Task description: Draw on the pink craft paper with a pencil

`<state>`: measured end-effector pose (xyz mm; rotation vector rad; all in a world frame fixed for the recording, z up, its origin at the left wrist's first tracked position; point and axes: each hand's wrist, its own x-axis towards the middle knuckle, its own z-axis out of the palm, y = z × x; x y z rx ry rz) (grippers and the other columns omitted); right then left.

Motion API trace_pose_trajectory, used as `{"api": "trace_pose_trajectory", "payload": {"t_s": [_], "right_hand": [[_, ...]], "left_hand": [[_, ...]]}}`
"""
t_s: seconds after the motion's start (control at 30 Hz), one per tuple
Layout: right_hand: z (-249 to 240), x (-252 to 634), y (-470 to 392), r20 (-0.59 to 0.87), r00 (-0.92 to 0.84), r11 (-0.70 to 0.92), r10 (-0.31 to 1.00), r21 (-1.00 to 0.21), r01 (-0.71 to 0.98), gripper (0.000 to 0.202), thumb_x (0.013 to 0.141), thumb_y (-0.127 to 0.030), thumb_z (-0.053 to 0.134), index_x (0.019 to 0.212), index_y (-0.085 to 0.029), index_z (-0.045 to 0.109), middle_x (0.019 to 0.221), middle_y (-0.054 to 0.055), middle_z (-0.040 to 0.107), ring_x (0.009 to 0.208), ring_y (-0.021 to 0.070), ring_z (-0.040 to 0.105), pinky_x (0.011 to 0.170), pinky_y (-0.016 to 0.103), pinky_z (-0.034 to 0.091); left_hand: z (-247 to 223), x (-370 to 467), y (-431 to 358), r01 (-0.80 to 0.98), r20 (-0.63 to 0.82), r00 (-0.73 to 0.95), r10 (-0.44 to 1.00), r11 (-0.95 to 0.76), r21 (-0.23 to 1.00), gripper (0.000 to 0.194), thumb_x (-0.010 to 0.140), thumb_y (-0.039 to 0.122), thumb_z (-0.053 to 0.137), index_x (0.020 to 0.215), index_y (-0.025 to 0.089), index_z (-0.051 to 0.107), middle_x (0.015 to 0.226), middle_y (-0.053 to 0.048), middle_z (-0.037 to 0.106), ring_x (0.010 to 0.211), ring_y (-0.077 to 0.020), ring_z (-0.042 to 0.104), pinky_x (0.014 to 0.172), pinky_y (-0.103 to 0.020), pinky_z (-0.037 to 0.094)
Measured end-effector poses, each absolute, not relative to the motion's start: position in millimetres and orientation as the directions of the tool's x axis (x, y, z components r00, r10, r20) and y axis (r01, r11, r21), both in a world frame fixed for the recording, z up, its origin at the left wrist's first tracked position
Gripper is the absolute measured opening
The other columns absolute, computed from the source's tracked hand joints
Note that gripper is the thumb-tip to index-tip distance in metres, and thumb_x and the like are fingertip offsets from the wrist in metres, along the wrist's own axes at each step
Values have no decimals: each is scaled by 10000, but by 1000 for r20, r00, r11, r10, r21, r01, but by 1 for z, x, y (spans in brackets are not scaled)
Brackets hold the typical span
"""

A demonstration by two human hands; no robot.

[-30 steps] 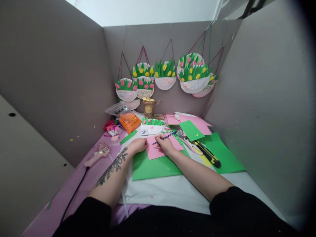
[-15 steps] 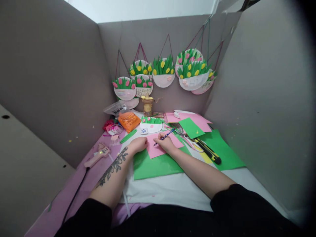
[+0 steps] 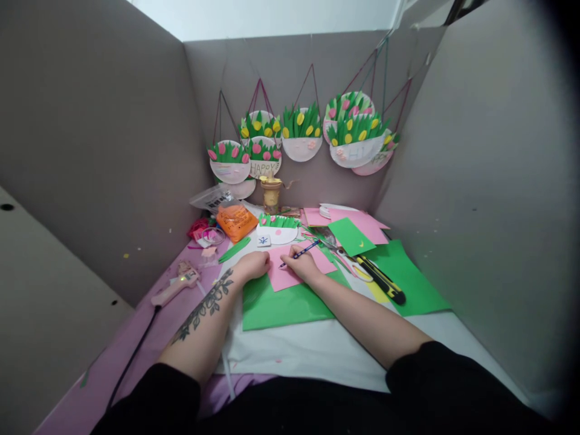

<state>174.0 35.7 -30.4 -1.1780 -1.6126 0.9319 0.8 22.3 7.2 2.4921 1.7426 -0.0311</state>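
My right hand (image 3: 304,263) is closed around a dark blue patterned pencil (image 3: 308,249), its tip down on a sheet of pink paper (image 3: 287,280). My left hand (image 3: 254,266) is curled, its knuckles on the left edge of that sheet, holding it; the fingertips are hidden. Beneath the pink sheet lies a larger piece of green paper (image 3: 285,311). Just behind the sheet are a small white tile with a blue mark (image 3: 263,241) and a half paper plate (image 3: 283,235) with green paper grass and pink flowers.
At right lie pink-handled scissors (image 3: 356,266), a yellow-black utility knife (image 3: 383,281) and green paper (image 3: 414,284). A pink glue gun (image 3: 176,290) with a black cord and an orange packet (image 3: 236,222) are at left. Several plate baskets (image 3: 302,148) hang on the back panel; grey panels enclose the table.
The pencil tip has moved slightly left on the pink paper, with my right hand shifting along. My left hand stays at the sheet's edge. The whole view has shifted slightly.
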Motion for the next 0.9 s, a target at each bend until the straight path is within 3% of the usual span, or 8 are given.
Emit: {"api": "trace_pose_trajectory", "payload": {"t_s": [0.43, 0.9], "right_hand": [[-33, 173, 37, 204, -132, 228, 970, -952, 202, 243, 669, -342, 587, 587, -217, 396, 414, -73, 475, 375, 115, 502, 376, 201, 361], [-31, 173, 36, 201, -144, 230, 969, -945, 232, 250, 669, -347, 581, 579, -214, 389, 412, -71, 481, 375, 104, 498, 385, 188, 358]], "left_hand": [[7, 1, 23, 940, -75, 341, 937, -338, 53, 248, 817, 255, 397, 909, 156, 605, 949, -114, 667, 848, -219, 621, 701, -293, 456], [7, 2, 23, 944, -87, 328, 941, -323, 63, 260, 822, 260, 397, 932, 150, 604, 967, -123, 663, 864, -219, 620, 722, -292, 458]]}}
